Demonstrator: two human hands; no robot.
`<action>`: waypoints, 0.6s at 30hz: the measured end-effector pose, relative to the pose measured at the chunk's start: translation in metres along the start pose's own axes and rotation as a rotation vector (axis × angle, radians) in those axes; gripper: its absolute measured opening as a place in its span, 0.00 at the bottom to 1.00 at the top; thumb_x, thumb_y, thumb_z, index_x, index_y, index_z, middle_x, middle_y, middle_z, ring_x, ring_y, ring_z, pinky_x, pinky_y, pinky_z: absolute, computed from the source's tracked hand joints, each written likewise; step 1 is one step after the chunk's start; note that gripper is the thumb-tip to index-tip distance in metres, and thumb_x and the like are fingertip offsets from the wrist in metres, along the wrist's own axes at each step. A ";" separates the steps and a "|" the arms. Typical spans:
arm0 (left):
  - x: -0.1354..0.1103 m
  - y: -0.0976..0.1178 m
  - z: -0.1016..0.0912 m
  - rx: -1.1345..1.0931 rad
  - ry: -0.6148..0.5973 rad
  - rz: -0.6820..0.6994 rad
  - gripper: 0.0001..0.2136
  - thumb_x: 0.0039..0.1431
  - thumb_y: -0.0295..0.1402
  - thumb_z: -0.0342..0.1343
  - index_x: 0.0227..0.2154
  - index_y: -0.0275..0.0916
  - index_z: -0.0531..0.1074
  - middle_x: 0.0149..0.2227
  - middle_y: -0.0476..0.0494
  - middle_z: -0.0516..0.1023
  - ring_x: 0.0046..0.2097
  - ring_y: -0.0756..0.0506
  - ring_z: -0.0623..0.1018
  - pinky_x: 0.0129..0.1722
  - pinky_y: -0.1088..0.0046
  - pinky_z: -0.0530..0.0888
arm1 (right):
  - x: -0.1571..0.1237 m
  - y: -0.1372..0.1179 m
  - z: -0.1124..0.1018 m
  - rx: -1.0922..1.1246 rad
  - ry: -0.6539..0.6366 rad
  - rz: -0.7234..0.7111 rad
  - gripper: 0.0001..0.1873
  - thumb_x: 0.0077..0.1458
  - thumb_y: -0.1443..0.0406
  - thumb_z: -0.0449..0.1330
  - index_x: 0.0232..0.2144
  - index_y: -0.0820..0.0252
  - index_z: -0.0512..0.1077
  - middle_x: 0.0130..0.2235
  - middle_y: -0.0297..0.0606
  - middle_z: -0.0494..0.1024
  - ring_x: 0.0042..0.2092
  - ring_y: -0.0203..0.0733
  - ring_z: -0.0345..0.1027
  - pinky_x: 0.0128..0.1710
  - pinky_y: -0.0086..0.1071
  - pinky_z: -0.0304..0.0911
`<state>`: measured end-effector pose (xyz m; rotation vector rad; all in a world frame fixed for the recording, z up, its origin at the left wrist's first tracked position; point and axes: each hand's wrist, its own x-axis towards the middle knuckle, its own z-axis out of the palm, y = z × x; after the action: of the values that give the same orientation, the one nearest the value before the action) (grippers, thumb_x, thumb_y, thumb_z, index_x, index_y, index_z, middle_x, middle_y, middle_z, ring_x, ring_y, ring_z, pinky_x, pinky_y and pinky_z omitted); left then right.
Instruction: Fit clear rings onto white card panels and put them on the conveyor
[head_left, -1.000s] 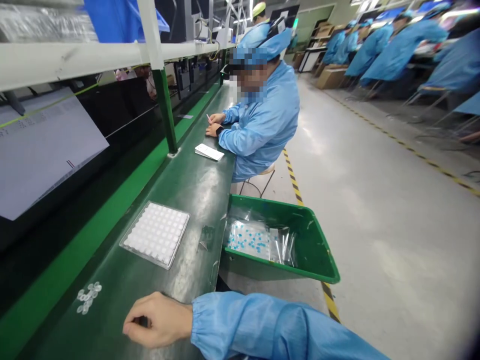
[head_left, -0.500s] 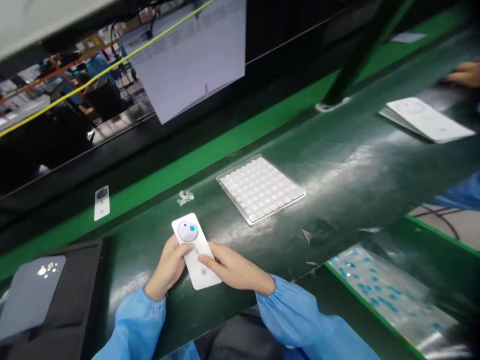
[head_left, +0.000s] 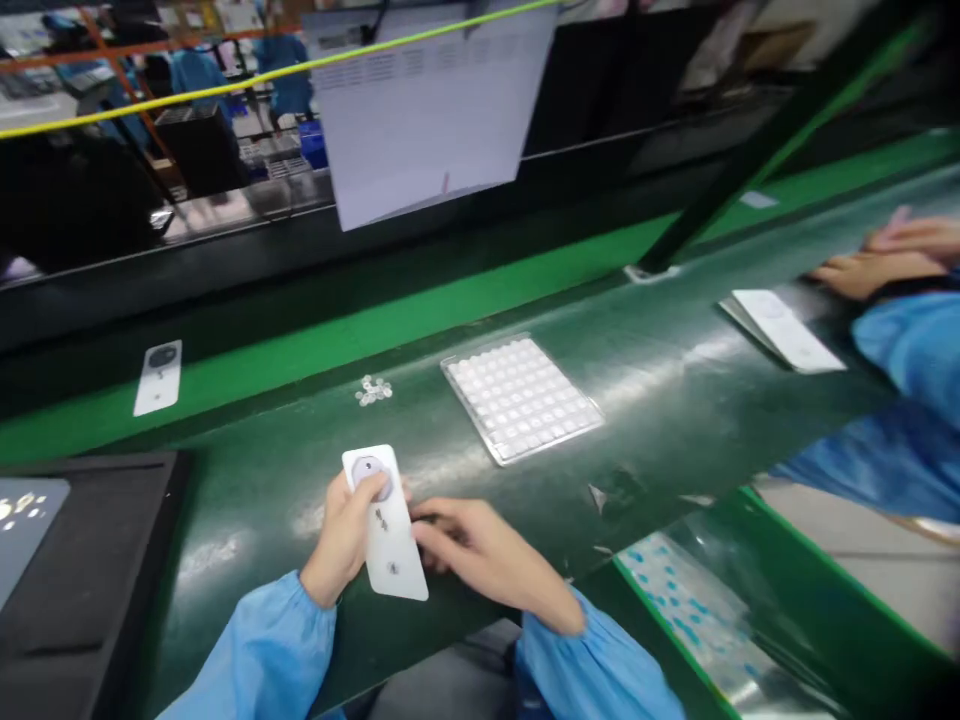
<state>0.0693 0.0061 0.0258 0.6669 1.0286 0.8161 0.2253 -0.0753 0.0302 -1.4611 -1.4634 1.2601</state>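
My left hand (head_left: 345, 530) grips a white rectangular panel (head_left: 395, 550) with rounded corners, held tilted above the green bench. Its thumb lies across the grey round area near the panel's top; the fingers are behind. Small dark markings run down the panel's middle. At the panel's right edge is my right hand (head_left: 487, 560), fingers curled and thumb close to the index finger. Whatever it may pinch is hidden. Beyond the panel lies a little heap of small clear round pieces (head_left: 373, 390). To its right sits a clear tray (head_left: 525, 400) filled with rows of white pieces.
Another white panel (head_left: 159, 378) lies on the green ledge at left. A black tray (head_left: 97, 560) with a grey plate (head_left: 26, 530) is nearby. Right, a co-worker's hands (head_left: 892, 255) are near stacked white panels (head_left: 787, 330). A bag with blue dots (head_left: 682, 610) lies lower right.
My left thumb has moved up onto the panel's round area, where a blue dot showed before. My right thumb has left the panel's face for its edge. The view has turned.
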 end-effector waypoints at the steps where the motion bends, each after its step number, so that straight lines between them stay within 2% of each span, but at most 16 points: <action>1: -0.002 -0.002 0.000 0.017 -0.019 -0.007 0.15 0.44 0.39 0.70 0.30 0.34 0.76 0.27 0.44 0.81 0.26 0.46 0.79 0.26 0.74 0.75 | -0.004 -0.003 -0.002 -0.017 0.141 0.029 0.17 0.68 0.53 0.56 0.43 0.60 0.76 0.27 0.35 0.80 0.27 0.40 0.73 0.28 0.30 0.67; 3: -0.006 -0.004 0.000 0.072 -0.062 0.006 0.14 0.47 0.39 0.67 0.31 0.33 0.77 0.27 0.43 0.81 0.25 0.47 0.78 0.26 0.75 0.73 | -0.007 -0.009 -0.005 -0.142 0.409 -0.037 0.16 0.68 0.54 0.56 0.45 0.58 0.77 0.32 0.38 0.82 0.29 0.40 0.75 0.29 0.32 0.69; 4: -0.006 -0.005 0.000 0.112 -0.072 0.033 0.14 0.48 0.39 0.66 0.31 0.32 0.77 0.27 0.43 0.81 0.26 0.48 0.77 0.26 0.75 0.73 | -0.005 -0.012 -0.005 -0.231 0.467 -0.119 0.15 0.68 0.56 0.56 0.46 0.57 0.78 0.35 0.39 0.83 0.30 0.40 0.75 0.30 0.32 0.69; 5: -0.006 -0.006 0.000 0.158 -0.067 0.072 0.13 0.49 0.39 0.65 0.31 0.32 0.78 0.27 0.43 0.81 0.26 0.48 0.77 0.27 0.75 0.72 | -0.001 -0.015 -0.004 -0.327 0.471 -0.205 0.13 0.68 0.58 0.56 0.47 0.56 0.78 0.37 0.39 0.83 0.31 0.40 0.75 0.31 0.32 0.69; 7: -0.006 -0.006 0.001 0.273 -0.026 0.174 0.13 0.50 0.40 0.65 0.31 0.33 0.78 0.29 0.43 0.81 0.29 0.48 0.76 0.29 0.76 0.71 | 0.008 -0.020 -0.001 -0.513 0.398 -0.323 0.13 0.69 0.64 0.54 0.49 0.55 0.77 0.41 0.39 0.82 0.34 0.41 0.76 0.32 0.33 0.69; 11: -0.010 -0.003 0.000 0.502 0.029 0.284 0.20 0.49 0.48 0.63 0.33 0.34 0.78 0.31 0.42 0.82 0.32 0.44 0.77 0.31 0.72 0.73 | 0.019 -0.023 0.003 -0.834 0.335 -0.324 0.15 0.67 0.70 0.55 0.52 0.55 0.76 0.46 0.40 0.81 0.39 0.41 0.77 0.35 0.32 0.69; 16: 0.003 0.007 -0.013 0.839 0.119 0.197 0.27 0.44 0.59 0.60 0.28 0.35 0.77 0.25 0.41 0.80 0.31 0.36 0.78 0.29 0.65 0.73 | 0.031 -0.014 -0.002 -1.066 0.241 -0.337 0.11 0.68 0.66 0.58 0.51 0.50 0.74 0.48 0.33 0.80 0.41 0.38 0.75 0.33 0.32 0.67; 18: 0.010 0.011 -0.013 0.938 0.128 0.135 0.26 0.46 0.58 0.60 0.32 0.36 0.78 0.27 0.40 0.81 0.35 0.33 0.80 0.30 0.63 0.74 | 0.038 -0.010 -0.005 -1.087 0.245 -0.334 0.09 0.68 0.63 0.58 0.49 0.50 0.73 0.47 0.30 0.79 0.40 0.37 0.75 0.30 0.32 0.65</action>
<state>0.0569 0.0217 0.0248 1.5012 1.4977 0.4547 0.2230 -0.0365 0.0357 -1.7835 -2.2193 -0.0121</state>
